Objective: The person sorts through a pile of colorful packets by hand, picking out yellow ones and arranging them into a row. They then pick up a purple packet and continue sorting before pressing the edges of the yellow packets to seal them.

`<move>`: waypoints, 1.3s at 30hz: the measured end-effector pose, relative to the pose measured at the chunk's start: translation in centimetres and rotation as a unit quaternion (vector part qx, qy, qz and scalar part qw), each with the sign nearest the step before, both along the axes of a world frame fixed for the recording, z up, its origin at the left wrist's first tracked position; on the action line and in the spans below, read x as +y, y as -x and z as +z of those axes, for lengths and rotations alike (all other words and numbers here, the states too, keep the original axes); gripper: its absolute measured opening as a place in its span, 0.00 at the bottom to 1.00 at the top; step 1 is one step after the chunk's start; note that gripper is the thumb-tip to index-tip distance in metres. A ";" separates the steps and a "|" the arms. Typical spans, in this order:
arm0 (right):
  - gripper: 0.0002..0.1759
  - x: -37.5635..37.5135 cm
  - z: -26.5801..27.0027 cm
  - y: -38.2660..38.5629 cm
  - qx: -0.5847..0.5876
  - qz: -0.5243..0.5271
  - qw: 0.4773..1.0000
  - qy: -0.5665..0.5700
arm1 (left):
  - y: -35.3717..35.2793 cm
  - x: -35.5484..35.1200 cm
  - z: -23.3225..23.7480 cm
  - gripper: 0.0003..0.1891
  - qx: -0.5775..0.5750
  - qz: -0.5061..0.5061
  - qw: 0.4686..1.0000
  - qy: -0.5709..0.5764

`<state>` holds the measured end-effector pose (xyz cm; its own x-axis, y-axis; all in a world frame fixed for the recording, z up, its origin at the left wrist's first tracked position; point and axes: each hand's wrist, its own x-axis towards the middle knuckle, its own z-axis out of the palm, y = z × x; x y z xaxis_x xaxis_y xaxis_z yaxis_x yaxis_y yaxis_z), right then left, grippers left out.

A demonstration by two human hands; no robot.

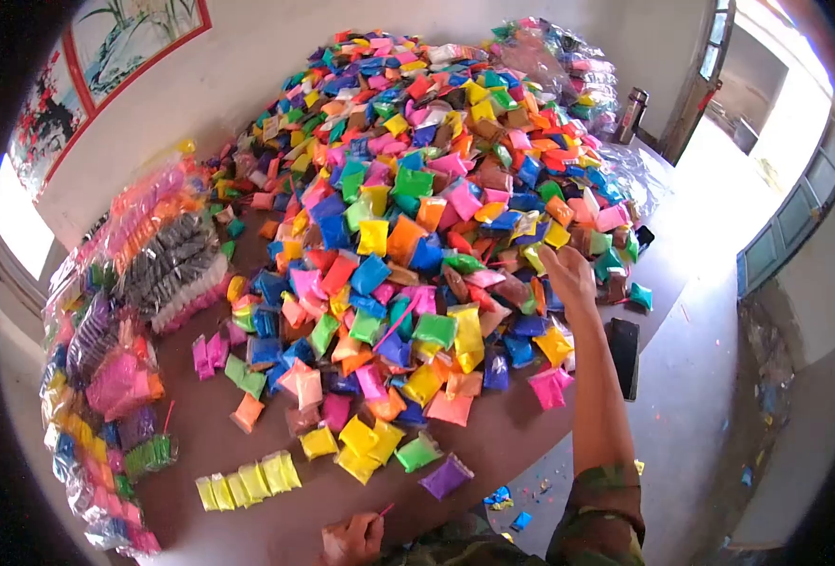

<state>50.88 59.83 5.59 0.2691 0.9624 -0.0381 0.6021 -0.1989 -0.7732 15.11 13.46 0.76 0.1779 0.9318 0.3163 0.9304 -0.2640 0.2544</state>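
Observation:
A large heap of small coloured packets (pixel 408 241) covers the middle of the brown table (pixel 219 424). My right hand (pixel 567 275) reaches to the heap's right side, its fingers at a yellow packet (pixel 534 258); whether they grip it is hard to tell. Near the front edge, my left hand (pixel 351 540) is curled closed, with a thin pink stick (pixel 386 509) showing at its fingers. A row of pale yellow packets (pixel 249 483) lies left of that hand. Loose yellow packets (pixel 361 440), a green packet (pixel 419 452) and a purple packet (pixel 447 477) lie beyond it.
Bundled packets in clear bags (pixel 120 377) line the left side. A black phone (pixel 623 358) lies beside my right forearm. A flask (pixel 632 115) stands at the back right. Scraps (pixel 521 520) lie on the floor. An open door (pixel 701 85) is at the right.

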 end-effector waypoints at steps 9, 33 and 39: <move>0.49 8.5 -3.9 1.9 0.361 -0.005 0.931 -0.058 | 1.6 -2.8 -4.2 0.03 -0.124 0.110 0.962 0.216; 0.30 13.4 2.8 11.6 0.409 0.180 0.884 -0.134 | 1.0 -1.4 -3.9 0.06 -0.148 0.094 0.980 0.097; 0.30 11.6 6.5 18.3 0.449 0.294 0.826 -0.171 | 1.4 -1.3 -3.7 0.06 -0.153 0.094 0.980 0.088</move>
<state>32.58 71.45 12.10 -0.2387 0.9122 0.3329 -0.3300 0.2462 -0.9113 13.69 12.18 -2.89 -0.0813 0.9839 0.1590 0.8310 -0.0212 0.5558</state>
